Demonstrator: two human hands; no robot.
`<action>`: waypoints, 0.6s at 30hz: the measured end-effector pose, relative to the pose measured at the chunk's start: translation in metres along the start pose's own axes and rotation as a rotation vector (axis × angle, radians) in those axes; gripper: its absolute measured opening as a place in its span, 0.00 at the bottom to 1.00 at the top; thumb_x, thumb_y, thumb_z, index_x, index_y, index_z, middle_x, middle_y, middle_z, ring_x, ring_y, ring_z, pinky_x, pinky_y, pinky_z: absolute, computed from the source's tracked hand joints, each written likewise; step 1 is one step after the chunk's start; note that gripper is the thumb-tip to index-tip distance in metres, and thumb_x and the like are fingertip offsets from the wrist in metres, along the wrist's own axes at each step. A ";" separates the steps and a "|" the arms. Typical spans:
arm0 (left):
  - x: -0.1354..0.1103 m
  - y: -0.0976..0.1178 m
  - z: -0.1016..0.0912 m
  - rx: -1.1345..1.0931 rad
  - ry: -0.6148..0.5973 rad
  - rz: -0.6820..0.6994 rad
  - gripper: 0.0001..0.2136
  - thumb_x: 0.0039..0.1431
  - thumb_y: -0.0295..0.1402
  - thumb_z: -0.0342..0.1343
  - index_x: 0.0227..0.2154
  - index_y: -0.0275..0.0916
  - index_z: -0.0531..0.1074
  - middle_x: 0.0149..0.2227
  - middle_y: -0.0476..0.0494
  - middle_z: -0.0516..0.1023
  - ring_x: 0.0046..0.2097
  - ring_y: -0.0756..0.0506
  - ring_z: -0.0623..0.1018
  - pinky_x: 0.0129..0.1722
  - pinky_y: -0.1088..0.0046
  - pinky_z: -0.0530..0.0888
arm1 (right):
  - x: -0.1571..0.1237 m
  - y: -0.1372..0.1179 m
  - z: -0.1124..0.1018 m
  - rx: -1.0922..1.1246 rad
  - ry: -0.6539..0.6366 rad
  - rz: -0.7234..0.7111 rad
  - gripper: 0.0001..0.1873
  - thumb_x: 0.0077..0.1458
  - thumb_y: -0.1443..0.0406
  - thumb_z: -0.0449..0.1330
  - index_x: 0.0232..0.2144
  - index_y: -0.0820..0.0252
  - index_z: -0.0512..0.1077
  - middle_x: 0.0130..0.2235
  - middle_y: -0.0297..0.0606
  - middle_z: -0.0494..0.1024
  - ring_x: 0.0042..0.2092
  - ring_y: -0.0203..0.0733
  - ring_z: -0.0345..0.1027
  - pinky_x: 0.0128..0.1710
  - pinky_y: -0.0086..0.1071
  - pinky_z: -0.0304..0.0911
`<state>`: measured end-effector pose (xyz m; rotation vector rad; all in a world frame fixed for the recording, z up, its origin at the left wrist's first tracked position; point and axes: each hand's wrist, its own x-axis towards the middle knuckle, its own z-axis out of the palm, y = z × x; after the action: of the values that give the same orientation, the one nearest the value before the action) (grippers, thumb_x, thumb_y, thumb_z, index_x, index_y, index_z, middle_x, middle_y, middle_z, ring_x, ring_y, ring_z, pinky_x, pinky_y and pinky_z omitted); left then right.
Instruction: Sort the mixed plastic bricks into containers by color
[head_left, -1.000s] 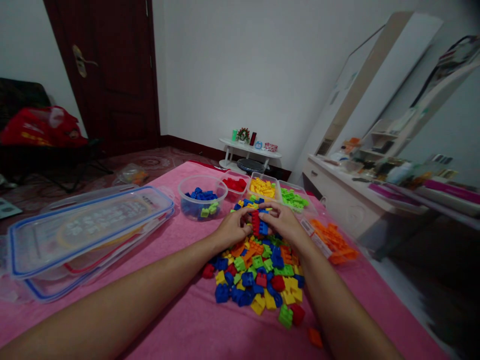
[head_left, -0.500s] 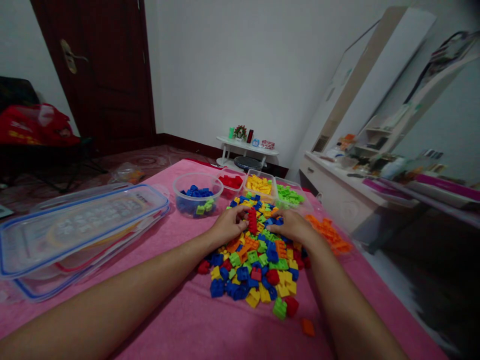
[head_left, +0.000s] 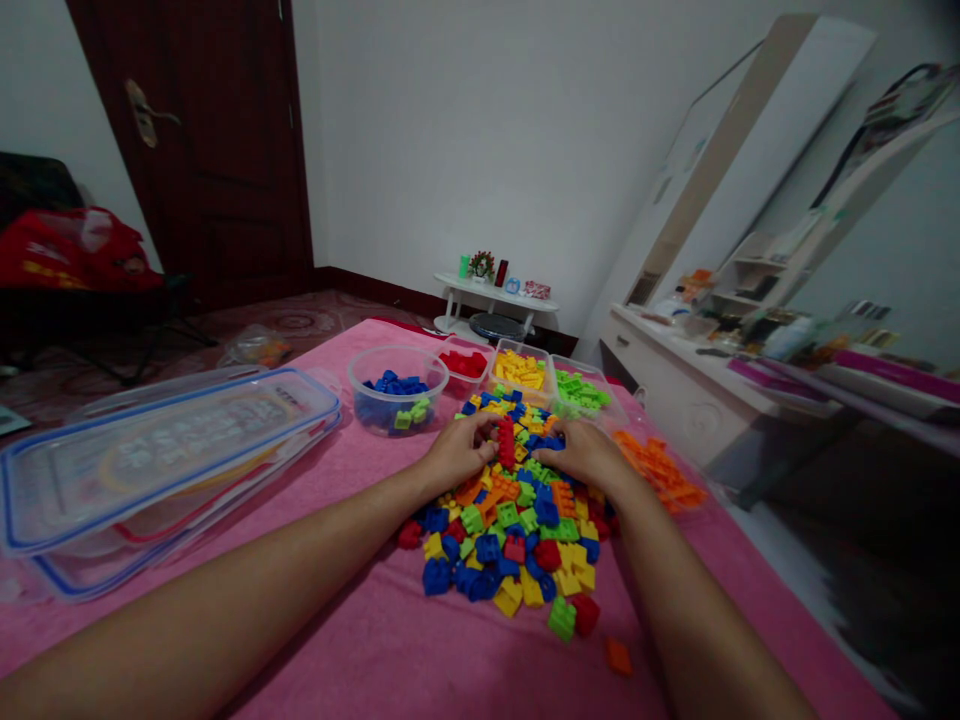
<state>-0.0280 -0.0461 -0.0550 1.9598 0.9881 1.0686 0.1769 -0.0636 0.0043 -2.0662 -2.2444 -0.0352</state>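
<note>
A mixed heap of toy building bricks (head_left: 517, 520) in blue, yellow, green, red and orange lies on the pink cloth in front of me. My left hand (head_left: 459, 452) is at the far left part of the heap, its thumb and fingers closed on a long red brick (head_left: 506, 443) held upright. Opposite it, my right hand (head_left: 589, 452) rests over the heap's right side. Its thumb and forefinger are pinched about a blue brick (head_left: 553, 443), partly hidden by the fingers.
Behind the heap stand a round tub (head_left: 397, 400) of blue bricks with a few green ones, and clear boxes of red (head_left: 463, 364), yellow (head_left: 520, 371) and green bricks (head_left: 580, 389). Orange bricks (head_left: 660, 472) lie at right. Stacked clear lids (head_left: 172, 455) lie at left.
The view has shifted very slightly. Both hands keep their places over the heap, the left with the same red brick.
</note>
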 end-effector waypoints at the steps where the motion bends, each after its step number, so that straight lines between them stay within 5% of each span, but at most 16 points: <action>1: 0.000 -0.001 0.000 0.005 0.004 0.004 0.20 0.50 0.24 0.52 0.48 0.31 0.68 0.31 0.47 0.73 0.28 0.52 0.70 0.27 0.78 0.65 | 0.000 0.000 0.000 0.001 0.003 -0.003 0.17 0.43 0.51 0.61 0.29 0.58 0.72 0.31 0.37 0.76 0.33 0.39 0.67 0.29 0.29 0.51; 18: -0.002 0.000 0.000 0.025 0.006 0.003 0.20 0.49 0.24 0.53 0.47 0.33 0.70 0.34 0.46 0.76 0.30 0.50 0.73 0.29 0.77 0.67 | -0.003 -0.006 -0.002 0.005 0.043 -0.013 0.13 0.45 0.55 0.59 0.28 0.58 0.73 0.27 0.37 0.75 0.30 0.38 0.65 0.27 0.29 0.48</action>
<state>-0.0285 -0.0477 -0.0561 1.9798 1.0064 1.0695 0.1709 -0.0671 0.0068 -2.0278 -2.2310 -0.0746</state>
